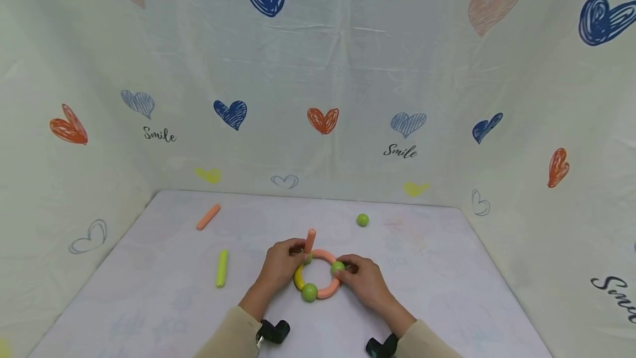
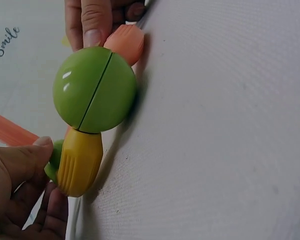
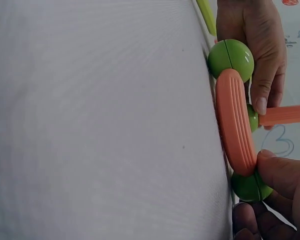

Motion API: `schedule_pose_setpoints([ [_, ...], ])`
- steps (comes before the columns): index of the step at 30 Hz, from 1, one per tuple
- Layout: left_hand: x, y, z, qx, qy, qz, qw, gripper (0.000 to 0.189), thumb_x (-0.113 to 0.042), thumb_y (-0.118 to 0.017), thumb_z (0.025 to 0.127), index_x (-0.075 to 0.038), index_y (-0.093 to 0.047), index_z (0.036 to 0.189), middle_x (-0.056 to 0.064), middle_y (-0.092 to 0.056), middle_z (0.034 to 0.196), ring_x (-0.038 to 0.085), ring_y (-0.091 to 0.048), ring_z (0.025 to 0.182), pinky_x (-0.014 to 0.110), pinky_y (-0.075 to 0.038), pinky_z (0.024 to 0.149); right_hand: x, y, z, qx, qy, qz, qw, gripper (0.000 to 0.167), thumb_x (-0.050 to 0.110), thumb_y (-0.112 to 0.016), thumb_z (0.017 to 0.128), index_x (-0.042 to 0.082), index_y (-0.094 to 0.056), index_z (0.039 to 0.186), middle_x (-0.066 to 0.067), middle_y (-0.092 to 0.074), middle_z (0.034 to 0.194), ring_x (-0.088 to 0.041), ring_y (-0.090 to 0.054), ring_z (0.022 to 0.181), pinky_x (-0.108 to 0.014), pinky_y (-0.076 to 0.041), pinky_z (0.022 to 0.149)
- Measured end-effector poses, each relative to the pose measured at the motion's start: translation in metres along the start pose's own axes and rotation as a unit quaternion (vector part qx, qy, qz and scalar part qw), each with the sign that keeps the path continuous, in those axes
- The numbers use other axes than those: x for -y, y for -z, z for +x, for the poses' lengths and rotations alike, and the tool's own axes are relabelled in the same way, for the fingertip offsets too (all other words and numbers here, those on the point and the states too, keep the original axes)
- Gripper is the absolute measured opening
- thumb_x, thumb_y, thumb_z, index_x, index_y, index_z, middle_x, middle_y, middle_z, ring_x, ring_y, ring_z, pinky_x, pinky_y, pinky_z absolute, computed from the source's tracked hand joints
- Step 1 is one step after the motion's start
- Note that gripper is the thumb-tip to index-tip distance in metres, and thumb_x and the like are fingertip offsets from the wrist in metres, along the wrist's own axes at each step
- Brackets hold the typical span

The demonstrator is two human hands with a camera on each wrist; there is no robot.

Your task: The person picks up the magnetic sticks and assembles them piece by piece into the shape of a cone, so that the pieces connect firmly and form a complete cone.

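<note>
A ring of toy rods and balls lies on the table: a yellow curved rod (image 1: 298, 279), two orange curved rods (image 1: 325, 255) and three green balls. One green ball (image 2: 94, 90) is at the near side, joined to the yellow rod. From the far-left green ball (image 3: 252, 118) a straight orange rod (image 1: 310, 241) sticks up. My left hand (image 1: 280, 264) pinches that ball at the rod's foot, thumb on top. My right hand (image 1: 365, 280) grips the right-hand green ball (image 3: 251, 187) between thumb and fingers, its thumb at the end of an orange curve.
To the left lie a loose yellow-green rod (image 1: 221, 268) and a loose orange rod (image 1: 208, 217) farther back. A spare green ball (image 1: 362, 220) sits behind the ring to the right. The white table (image 1: 149, 308) is bounded by a heart-printed cloth (image 1: 348, 82) at back and sides.
</note>
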State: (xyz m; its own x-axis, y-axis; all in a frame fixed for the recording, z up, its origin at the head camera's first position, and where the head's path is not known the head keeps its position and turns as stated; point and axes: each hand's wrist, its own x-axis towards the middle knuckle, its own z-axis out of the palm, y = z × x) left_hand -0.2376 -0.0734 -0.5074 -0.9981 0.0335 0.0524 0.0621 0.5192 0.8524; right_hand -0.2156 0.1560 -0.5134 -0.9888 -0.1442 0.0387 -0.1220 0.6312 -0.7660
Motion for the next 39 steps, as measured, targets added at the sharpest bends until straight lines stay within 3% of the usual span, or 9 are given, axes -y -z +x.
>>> schedule_pose_setpoints([
  [5,0.001,0.002,-0.004,-0.013,-0.005,-0.001,0.9999,0.036,-0.012,-0.082,0.091,-0.009,-0.074,0.127,0.008,-0.075,0.119,0.024,-0.069,0.106,0.041,-0.061,0.09,-0.002,-0.002,-0.001,-0.018,-0.007,-0.006,0.9998,0.032,0.024,-0.082,0.091,0.011,-0.077,0.12,0.003,-0.067,0.087,-0.013,-0.055,0.078,-0.025,-0.045,0.066],
  [12,0.001,0.016,-0.008,-0.057,0.004,0.022,0.9981,0.035,-0.012,-0.082,0.092,-0.015,-0.074,0.126,0.003,-0.074,0.12,0.022,-0.066,0.108,0.042,-0.058,0.093,-0.004,-0.003,-0.003,-0.057,-0.018,-0.004,0.9982,0.031,0.024,-0.084,0.089,0.01,-0.076,0.116,0.0,-0.074,0.102,-0.011,-0.06,0.082,-0.025,-0.049,0.068],
  [18,0.007,0.044,-0.016,-0.088,0.0,0.037,0.9954,0.032,-0.013,-0.08,0.093,-0.011,-0.075,0.124,0.009,-0.073,0.119,0.026,-0.065,0.109,0.043,-0.056,0.093,-0.004,-0.004,-0.003,-0.07,-0.021,-0.002,0.9973,0.032,0.027,-0.086,0.088,0.01,-0.074,0.112,0.001,-0.072,0.099,-0.01,-0.058,0.081,-0.024,-0.047,0.067],
  [25,0.029,0.087,-0.037,-0.118,0.016,0.075,0.99,0.033,-0.012,-0.076,0.095,-0.006,-0.073,0.127,0.017,-0.071,0.125,0.035,-0.062,0.117,0.052,-0.052,0.097,-0.001,-0.004,-0.006,-0.048,-0.023,0.002,0.9986,0.035,0.028,-0.086,0.088,0.011,-0.072,0.114,-0.001,-0.07,0.104,-0.011,-0.057,0.081,-0.024,-0.047,0.066],
  [32,0.05,0.121,-0.053,-0.108,0.068,0.09,0.9877,0.043,-0.016,-0.077,0.094,-0.002,-0.067,0.134,0.026,-0.064,0.132,0.042,-0.057,0.123,0.059,-0.048,0.1,-0.002,0.0,-0.01,-0.03,-0.002,0.004,0.9995,0.036,0.015,-0.083,0.09,0.011,-0.073,0.124,-0.003,-0.068,0.112,-0.01,-0.057,0.083,-0.022,-0.047,0.067],
  [39,0.063,0.132,-0.058,-0.074,0.097,0.098,0.9876,0.057,-0.02,-0.082,0.091,0.002,-0.058,0.138,0.026,-0.061,0.128,0.039,-0.057,0.117,0.055,-0.048,0.096,-0.003,0.001,-0.01,-0.025,0.008,0.002,0.9997,0.037,0.014,-0.083,0.09,0.011,-0.074,0.125,-0.001,-0.068,0.11,-0.01,-0.057,0.084,-0.022,-0.047,0.066],
])
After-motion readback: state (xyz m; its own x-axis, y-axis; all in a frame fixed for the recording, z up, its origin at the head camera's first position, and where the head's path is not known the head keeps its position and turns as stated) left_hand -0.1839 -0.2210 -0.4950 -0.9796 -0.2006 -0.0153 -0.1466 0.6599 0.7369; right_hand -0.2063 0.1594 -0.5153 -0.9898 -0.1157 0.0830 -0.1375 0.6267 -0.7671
